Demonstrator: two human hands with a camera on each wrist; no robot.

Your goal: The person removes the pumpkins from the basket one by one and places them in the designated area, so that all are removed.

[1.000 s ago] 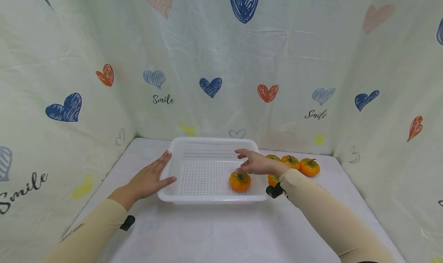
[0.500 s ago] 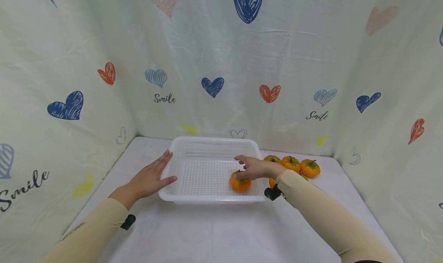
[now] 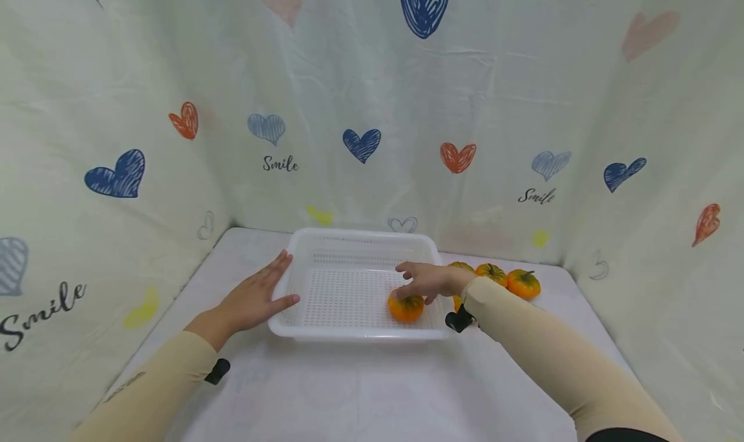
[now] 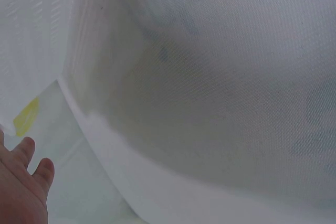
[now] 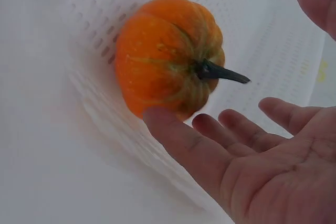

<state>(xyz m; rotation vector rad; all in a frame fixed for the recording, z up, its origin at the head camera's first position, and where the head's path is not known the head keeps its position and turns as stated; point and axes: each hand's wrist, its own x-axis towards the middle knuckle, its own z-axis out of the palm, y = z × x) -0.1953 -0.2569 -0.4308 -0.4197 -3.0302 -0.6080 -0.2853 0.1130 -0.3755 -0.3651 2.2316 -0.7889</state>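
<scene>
A white plastic basket [image 3: 285,322] with a perforated floor stands on the table. Inside it, near the right end, sits one small orange pumpkin [image 3: 405,309], its dark stem showing plainly in the right wrist view. My right hand [image 3: 427,280] reaches over the basket's right side, close around that pumpkin. Its fingers [image 5: 184,140] are extended and one overlaps the pumpkin's lower edge; firm contact cannot be made out. At the basket's left side my left hand [image 3: 252,300] rests against the rim, fingers straight and thumb spread. Only part of the left hand shows in the left wrist view.
Several more pumpkins [image 3: 524,285] lie on the table right of the basket, partly hidden by my right forearm. A white cloth [image 3: 349,390] covers the table. Heart-printed curtains [image 3: 360,190] hang at the back and both sides.
My right hand has come down slightly around the pumpkin in the basket. The left hand keeps its place on the rim, and the head view has shifted a little.
</scene>
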